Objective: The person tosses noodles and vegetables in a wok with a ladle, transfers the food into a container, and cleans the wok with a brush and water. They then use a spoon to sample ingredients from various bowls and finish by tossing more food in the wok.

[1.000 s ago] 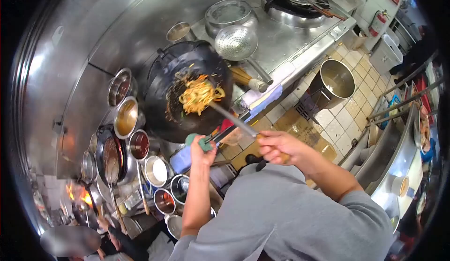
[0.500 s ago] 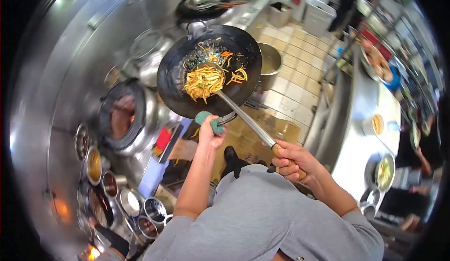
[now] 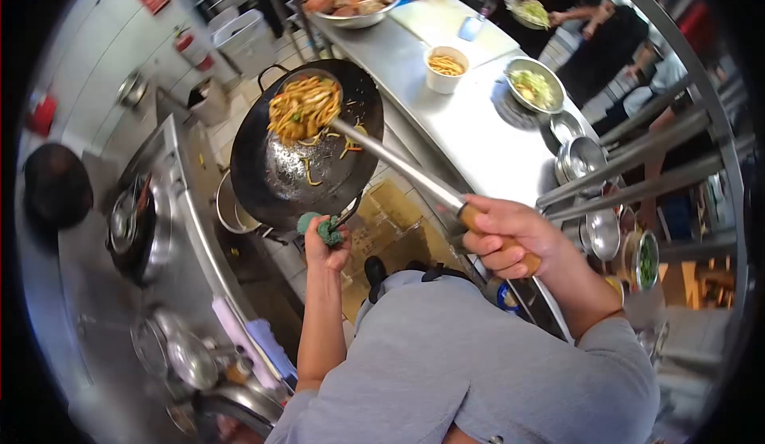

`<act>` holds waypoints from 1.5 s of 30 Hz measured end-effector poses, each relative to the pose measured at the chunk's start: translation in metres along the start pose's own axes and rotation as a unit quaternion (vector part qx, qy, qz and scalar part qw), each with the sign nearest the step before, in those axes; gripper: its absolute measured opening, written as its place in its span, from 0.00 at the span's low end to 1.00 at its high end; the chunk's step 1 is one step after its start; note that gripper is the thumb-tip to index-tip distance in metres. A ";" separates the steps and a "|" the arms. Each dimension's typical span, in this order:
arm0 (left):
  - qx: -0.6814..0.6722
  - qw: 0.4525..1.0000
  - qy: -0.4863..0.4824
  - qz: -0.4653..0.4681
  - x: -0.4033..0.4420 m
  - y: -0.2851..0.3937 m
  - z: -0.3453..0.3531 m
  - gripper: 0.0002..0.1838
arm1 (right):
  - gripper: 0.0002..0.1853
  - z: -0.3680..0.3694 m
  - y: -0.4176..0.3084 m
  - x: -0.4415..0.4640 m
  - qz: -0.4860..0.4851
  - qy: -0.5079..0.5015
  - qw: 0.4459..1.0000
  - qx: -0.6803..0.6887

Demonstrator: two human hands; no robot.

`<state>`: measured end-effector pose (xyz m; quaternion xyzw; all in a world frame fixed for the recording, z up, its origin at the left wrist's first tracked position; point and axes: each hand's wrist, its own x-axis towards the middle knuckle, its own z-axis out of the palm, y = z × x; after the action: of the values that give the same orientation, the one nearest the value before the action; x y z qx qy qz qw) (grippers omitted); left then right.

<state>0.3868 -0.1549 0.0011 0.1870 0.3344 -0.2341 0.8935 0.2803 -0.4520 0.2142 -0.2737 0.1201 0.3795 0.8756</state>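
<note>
My left hand (image 3: pixel 324 254) is closed around the near handle of a large black wok (image 3: pixel 295 177), with a green cloth (image 3: pixel 330 233) in its grip. The wok is held up off the stove, over the floor beside the counter. In my right hand (image 3: pixel 508 238) is the wooden grip of a long-handled metal ladle (image 3: pixel 402 166). The ladle's bowl is heaped with brown noodles (image 3: pixel 303 111) and sits over the far part of the wok. A few loose strands and carrot bits lie on the wok's surface.
A steel counter (image 3: pixel 478 137) on the right bears a white tub (image 3: pixel 443 79) of noodles, a bowl of shredded greens (image 3: pixel 532 85) and stacked metal bowls (image 3: pixel 582 157). Co-workers stand beyond it, one holding another bowl (image 3: pixel 527 13). The stove (image 3: pixel 171 205) is at left; metal shelf rails cross the right.
My view and body have turned right, from the stove toward the counter. The wok and the loaded ladle have come along, and fewer noodles lie loose in the wok.
</note>
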 end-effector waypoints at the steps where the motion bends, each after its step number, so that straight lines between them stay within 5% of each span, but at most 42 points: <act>1: 0.007 1.000 0.002 -0.016 0.014 0.005 0.009 0.05 | 0.16 0.004 -0.008 -0.002 -0.024 0.009 0.999 0.021; 4: 0.049 0.997 -0.054 -0.035 0.042 0.008 0.029 0.05 | 0.20 0.009 -0.015 -0.018 -0.101 0.022 0.992 0.070; 11: 0.107 0.994 -0.022 -0.021 0.101 0.015 0.100 0.06 | 0.25 -0.008 -0.040 -0.037 -0.228 0.080 0.962 0.124; 13: 0.130 0.986 -0.096 -0.029 0.130 0.021 0.102 0.04 | 0.25 -0.016 -0.048 -0.041 -0.247 0.095 0.957 0.122; 20: 0.165 0.982 -0.088 0.004 0.141 0.025 0.140 0.03 | 0.23 -0.063 -0.076 -0.045 -0.274 0.150 0.943 0.116; 22: 0.170 0.982 -0.080 0.014 0.139 0.024 0.149 0.03 | 0.08 -0.075 -0.079 -0.045 -0.272 0.178 0.944 0.063; 27: 0.175 0.982 -0.065 0.020 0.141 0.015 0.179 0.05 | 0.05 -0.110 -0.085 -0.023 -0.263 0.228 0.937 0.022; 31: 0.176 0.979 -0.104 0.015 0.148 0.003 0.201 0.04 | 0.08 -0.124 -0.077 0.013 -0.240 0.372 0.885 -0.145; 33: 0.169 0.978 -0.124 0.019 0.154 -0.003 0.206 0.05 | 0.20 -0.135 -0.064 0.037 -0.215 0.418 0.851 -0.234; 43: 0.160 0.980 -0.111 0.041 0.141 -0.028 0.229 0.05 | 0.24 -0.164 -0.046 0.061 -0.247 0.421 0.796 -0.360; 45: 0.152 0.979 -0.132 0.032 0.140 -0.029 0.228 0.06 | 0.28 -0.180 -0.046 0.068 -0.267 0.484 0.677 -0.487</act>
<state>0.5806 -0.3313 0.0610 0.2986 0.1684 -0.2763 0.8978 0.3593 -0.5399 0.0556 -0.8270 0.2475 -0.0506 0.5023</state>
